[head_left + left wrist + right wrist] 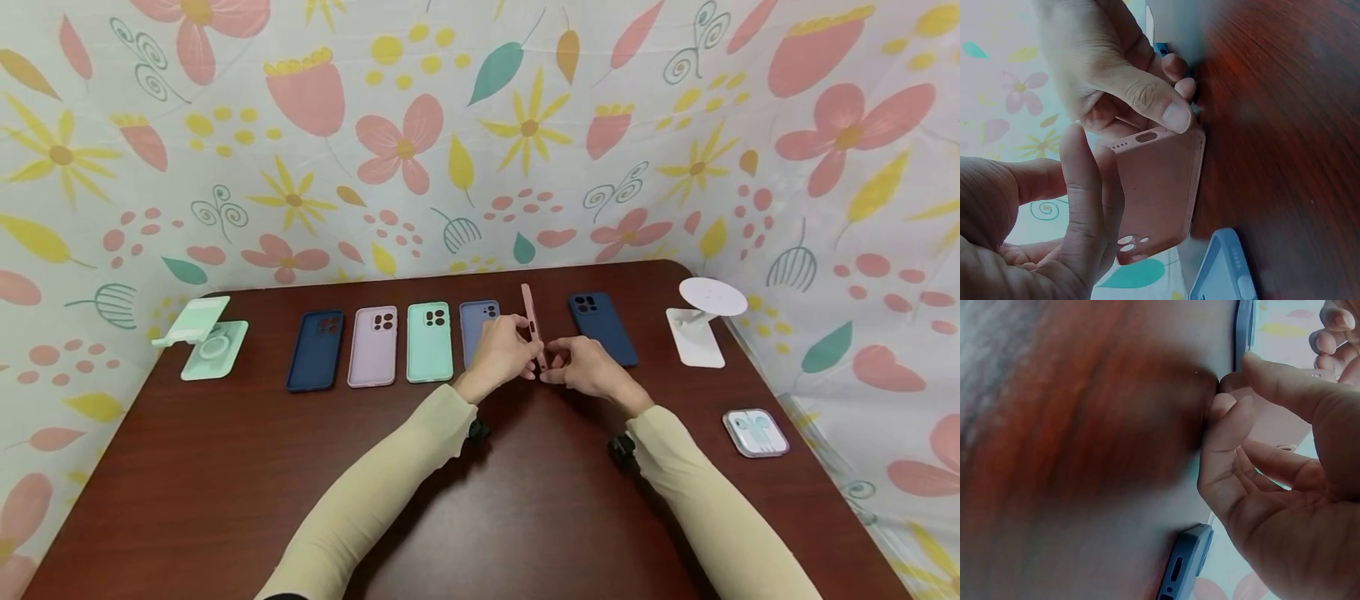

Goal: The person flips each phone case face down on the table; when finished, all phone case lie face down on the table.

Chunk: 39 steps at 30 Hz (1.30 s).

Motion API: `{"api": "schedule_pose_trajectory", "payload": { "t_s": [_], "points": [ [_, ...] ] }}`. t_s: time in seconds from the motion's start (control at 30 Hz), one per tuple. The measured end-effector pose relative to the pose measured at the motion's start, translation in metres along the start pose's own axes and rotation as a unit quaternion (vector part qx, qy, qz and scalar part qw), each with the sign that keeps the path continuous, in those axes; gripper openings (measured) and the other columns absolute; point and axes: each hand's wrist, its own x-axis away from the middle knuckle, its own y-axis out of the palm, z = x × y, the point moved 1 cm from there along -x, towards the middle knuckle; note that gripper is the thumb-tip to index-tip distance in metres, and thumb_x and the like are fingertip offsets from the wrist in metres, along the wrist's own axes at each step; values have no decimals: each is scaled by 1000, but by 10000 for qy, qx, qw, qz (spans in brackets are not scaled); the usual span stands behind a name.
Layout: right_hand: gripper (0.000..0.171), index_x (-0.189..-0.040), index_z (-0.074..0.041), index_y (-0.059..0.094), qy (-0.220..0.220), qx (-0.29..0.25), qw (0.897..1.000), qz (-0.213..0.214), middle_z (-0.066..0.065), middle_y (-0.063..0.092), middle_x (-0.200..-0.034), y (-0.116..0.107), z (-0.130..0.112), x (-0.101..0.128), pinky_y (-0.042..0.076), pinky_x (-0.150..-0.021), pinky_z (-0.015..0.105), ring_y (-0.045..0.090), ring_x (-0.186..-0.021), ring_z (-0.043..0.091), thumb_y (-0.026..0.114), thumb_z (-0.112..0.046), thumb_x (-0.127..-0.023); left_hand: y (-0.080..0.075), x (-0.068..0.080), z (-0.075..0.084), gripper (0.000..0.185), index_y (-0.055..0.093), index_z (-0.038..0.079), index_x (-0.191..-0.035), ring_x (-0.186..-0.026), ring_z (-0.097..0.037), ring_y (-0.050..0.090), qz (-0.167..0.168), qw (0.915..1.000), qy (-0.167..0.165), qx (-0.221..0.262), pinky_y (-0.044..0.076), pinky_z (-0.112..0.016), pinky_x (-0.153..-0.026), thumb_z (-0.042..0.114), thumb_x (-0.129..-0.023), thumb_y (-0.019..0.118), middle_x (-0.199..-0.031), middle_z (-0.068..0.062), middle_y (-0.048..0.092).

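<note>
Head view, pink phone case [532, 315] between left hand [501, 348] and right hand [591, 364], both hands pinching it

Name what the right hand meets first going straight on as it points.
The pink phone case, which the right hand touches; beyond it, probably the left hand, though depth is unclear.
</note>
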Motion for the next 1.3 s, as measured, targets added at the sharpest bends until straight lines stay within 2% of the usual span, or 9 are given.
{"api": "schedule_pose_trajectory", "payload": {
  "t_s": [0.2, 0.43, 0.6, 0.77, 0.97, 1.1, 1.23, 1.3],
  "points": [
    [62, -139, 3, 54, 102, -117, 9998, -92, 9, 69, -91, -2, 0, -1, 54, -60, 27, 65, -65, 13, 78, -23, -88, 0, 0, 0, 46, 56, 4, -142, -47, -13, 67, 73, 9996, -37, -264, 63, -37, -61, 13, -98, 65, -87, -13, 78],
    [61, -140, 2, 54, 198, -105, 9997, -96, 8, 70, -89, -2, 1, 3, 54, -60, 27, 65, -64, 12, 76, -23, -89, 1, 1, -1, 45, 57, 3, -141, -50, -16, 70, 55, 9996, -55, -260, 62, -34, -59, 14, -98, 65, -86, -15, 78],
    [61, -141, 3, 53, 195, -51, 9998, -52, 8, 69, -85, -4, 2, 6, 53, -59, 26, 65, -63, 12, 76, -21, -90, 1, 1, -3, 45, 58, 3, -140, -50, -16, 70, 83, 9996, -105, -232, 63, -38, -63, 13, -97, 66, -79, -14, 77],
    [57, -139, 4, 54, 176, 140, 9997, 50, 7, 69, -81, -5, 5, 9, 52, -58, 25, 65, -63, 11, 74, -19, -91, 3, 0, -6, 44, 59, 3, -139, -49, -15, 70, 59, 9993, -166, -335, 63, -35, -62, 12, -97, 65, -70, -8, 74],
    [54, -139, 6, 54, 143, 331, 9992, 192, 8, 68, -80, -8, 7, 11, 51, -57, 25, 64, -63, 11, 72, -16, -92, 8, -3, -11, 41, 61, 3, -137, -50, -16, 71, -37, 9985, -298, -448, 62, -31, -59, 11, -97, 64, -67, -7, 71],
    [55, -140, 6, 52, 196, 348, 9988, 273, 9, 68, -80, -8, 8, 13, 50, -56, 25, 64, -62, 11, 71, -14, -93, 12, -5, -13, 30, 68, 2, -125, -55, -21, 73, -118, 9981, -287, -537, 60, -28, -56, 11, -97, 66, -65, -7, 69],
    [55, -141, 5, 52, 267, 379, 9983, 356, 8, 67, -79, -8, 9, 13, 50, -55, 24, 64, -61, 10, 70, -14, -93, 15, -7, -13, 10, 73, 4, -93, -58, -22, 75, -147, 9963, -304, -794, 56, -25, -52, 14, -93, 72, -60, -7, 69],
    [55, -141, 5, 51, 293, 419, 9980, 378, 8, 67, -79, -9, 9, 14, 49, -55, 24, 63, -60, 10, 70, -14, -94, 17, -8, -13, 15, 70, 7, -80, -58, -21, 74, -139, 9952, -309, -918, 55, -24, -52, 15, -91, 75, -59, -7, 69]
  ]
}}
